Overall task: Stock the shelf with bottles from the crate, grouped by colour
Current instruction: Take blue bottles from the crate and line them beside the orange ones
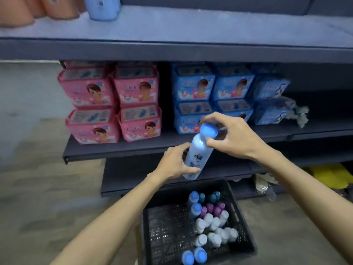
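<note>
Item in hand: one pale blue bottle (198, 155) with a bright blue cap (209, 130), held tilted in the air in front of the middle shelf (114, 150) and above the black crate (166, 226). The left hand (177, 163) is wrapped round the lower body of the bottle, thumb across the label. The right hand (227, 134) pinches at the cap and shoulder, fingers curled over the top.

Handling, as a judgement: the body appears to be smooth rigid plastic, likely slick, not fragile, and of modest weight if full. A grasp round the mid-body, as the left hand has it, looks the securer hold. The cap is a poor sole hold, since it may turn or pop under load.

Stock remaining: the crate holds more bottles with blue (194, 208), teal, purple (209, 207) and white (214, 224) caps, crowded to its right side. On the top shelf (191, 25) stands a blue bottle (102, 8) just beside orange ones (57, 6); that blue group appears the likely destination.

Also noted: pink packs (112, 102) and blue packs (214, 92) on the middle shelf
</note>
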The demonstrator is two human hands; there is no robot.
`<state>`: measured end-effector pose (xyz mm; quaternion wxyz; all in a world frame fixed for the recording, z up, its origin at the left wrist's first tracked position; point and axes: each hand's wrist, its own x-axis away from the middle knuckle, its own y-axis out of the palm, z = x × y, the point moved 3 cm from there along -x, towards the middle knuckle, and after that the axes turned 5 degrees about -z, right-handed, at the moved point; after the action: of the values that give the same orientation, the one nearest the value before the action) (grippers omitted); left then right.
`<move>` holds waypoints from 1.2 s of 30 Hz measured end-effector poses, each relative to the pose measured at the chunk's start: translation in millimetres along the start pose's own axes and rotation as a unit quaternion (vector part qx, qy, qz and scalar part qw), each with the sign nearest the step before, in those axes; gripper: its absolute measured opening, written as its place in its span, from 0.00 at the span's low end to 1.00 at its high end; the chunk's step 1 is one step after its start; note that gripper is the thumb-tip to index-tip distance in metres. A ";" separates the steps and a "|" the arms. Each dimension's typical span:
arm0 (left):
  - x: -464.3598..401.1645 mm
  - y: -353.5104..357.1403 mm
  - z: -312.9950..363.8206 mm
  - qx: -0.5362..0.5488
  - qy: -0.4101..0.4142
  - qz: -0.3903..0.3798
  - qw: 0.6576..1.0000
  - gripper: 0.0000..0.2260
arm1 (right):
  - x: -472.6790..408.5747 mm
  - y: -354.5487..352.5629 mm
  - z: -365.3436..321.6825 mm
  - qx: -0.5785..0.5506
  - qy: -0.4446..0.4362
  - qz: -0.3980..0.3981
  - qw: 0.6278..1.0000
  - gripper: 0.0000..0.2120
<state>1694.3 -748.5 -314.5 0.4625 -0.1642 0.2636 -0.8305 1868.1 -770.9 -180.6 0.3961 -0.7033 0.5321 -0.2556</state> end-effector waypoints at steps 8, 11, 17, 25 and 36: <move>-7.2 -97.5 92.0 -0.045 0.077 0.118 0.989 0.25 | -3.3 -57.4 -53.5 -0.091 -0.028 0.151 0.984 0.21; -3.9 -132.8 123.6 -0.066 0.095 0.157 0.981 0.23 | -12.5 -74.2 -84.4 -0.050 -0.072 0.166 0.982 0.24; 11.8 -210.9 179.7 -0.113 0.123 0.218 0.962 0.21 | -41.1 -122.7 -157.7 0.003 -0.154 0.210 0.966 0.25; 46.0 -301.6 224.5 -0.169 0.113 0.275 0.940 0.18 | -72.7 -167.7 -248.3 0.015 -0.218 0.203 0.954 0.22; 50.4 -348.8 196.9 -0.186 0.024 0.270 0.944 0.17 | -134.3 -144.8 -286.2 0.017 -0.204 0.166 0.965 0.23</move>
<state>1532.1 -696.8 51.5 0.6242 -0.1494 0.4588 -0.6145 1682.9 -707.4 106.7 0.5451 -0.6355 0.5448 -0.0464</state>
